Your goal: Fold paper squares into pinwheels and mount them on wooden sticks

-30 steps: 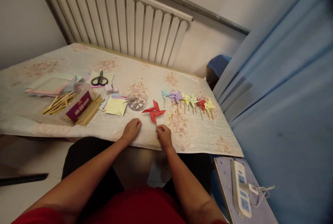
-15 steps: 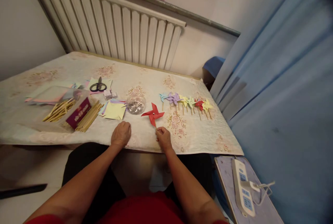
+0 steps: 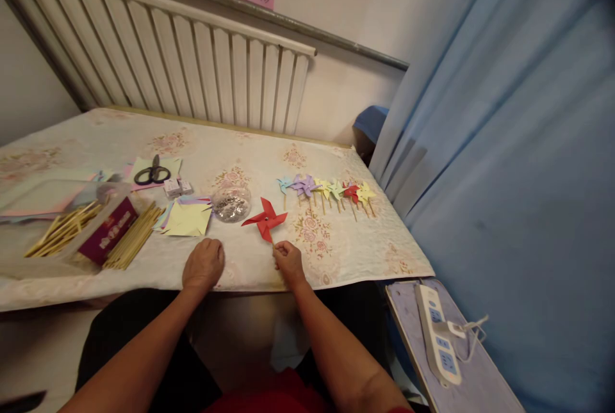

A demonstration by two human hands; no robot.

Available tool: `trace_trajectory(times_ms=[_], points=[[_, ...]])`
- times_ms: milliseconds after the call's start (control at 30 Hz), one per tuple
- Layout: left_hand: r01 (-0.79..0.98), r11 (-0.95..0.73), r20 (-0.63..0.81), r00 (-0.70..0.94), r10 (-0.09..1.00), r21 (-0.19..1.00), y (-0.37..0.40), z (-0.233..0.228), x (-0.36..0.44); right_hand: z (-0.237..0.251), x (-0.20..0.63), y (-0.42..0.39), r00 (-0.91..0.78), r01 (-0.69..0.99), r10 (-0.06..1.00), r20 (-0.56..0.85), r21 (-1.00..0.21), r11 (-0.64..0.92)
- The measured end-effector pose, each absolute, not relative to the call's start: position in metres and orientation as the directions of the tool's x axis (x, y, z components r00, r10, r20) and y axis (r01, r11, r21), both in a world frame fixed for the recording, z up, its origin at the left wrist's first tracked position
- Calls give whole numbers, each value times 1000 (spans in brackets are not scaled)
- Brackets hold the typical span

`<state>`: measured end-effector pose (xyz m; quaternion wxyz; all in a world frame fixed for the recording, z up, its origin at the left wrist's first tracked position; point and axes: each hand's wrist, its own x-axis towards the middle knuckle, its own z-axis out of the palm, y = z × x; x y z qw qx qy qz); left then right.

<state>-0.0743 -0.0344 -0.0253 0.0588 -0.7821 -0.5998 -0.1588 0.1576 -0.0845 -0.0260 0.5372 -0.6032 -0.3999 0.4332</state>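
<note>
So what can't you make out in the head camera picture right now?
All in the head view:
Red pinwheel: the lower end of its stick is hidden by the right hand.
Left hand: its back hides the palm and anything under it.
Purple label: characters too small and blurred.
Small white boxes: print too small.
Dark object, lower left: cut off by the picture's edge.

stick (image 3: 273, 245): partly hidden by right hand (image 3: 289, 263) | curtain (image 3: 485, 144): cut off
</note>
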Motion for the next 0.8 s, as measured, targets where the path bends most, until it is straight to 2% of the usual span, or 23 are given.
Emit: trace_trajectory(times_ms=[467, 800], points=[[963, -264, 318, 236, 918, 50, -33, -25, -75, -19, 157, -87, 302, 49, 949, -87, -993, -107], [959, -276, 328, 241, 914, 63, -30, -29, -76, -21, 157, -86, 302, 47, 951, -65, -995, -83]])
